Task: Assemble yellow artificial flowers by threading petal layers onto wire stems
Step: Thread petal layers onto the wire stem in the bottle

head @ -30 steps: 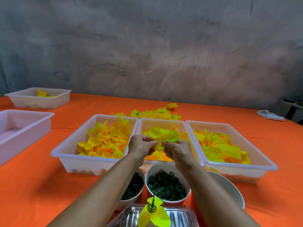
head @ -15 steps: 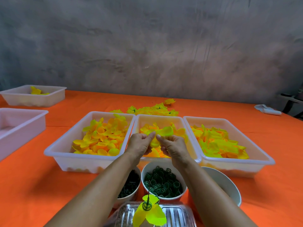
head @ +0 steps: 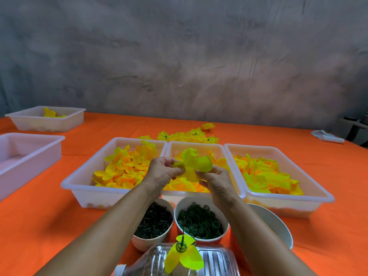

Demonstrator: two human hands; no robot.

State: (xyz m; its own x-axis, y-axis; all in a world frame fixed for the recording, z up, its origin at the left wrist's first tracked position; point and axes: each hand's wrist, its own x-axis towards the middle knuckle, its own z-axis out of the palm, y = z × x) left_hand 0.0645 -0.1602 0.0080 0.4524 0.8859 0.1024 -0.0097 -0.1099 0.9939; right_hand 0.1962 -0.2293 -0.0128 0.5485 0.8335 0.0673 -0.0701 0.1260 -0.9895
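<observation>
Both hands hold one yellow petal layer above the middle white tray. My left hand pinches its left side and my right hand pinches its lower right side. Near the bottom edge, a wire stem stands upright over a clear plastic bottle. On it sit a yellow-green petal layer and a green ring piece.
Three white trays of yellow petals stand side by side, the left tray and right tray flanking the middle one. In front stand a cup of dark pins, a cup of green rings and a white bowl. Finished flowers lie behind. Two more trays sit left.
The hands have lifted the petal layer a little higher above the middle tray and spread it open between them. The view has shifted slightly.
</observation>
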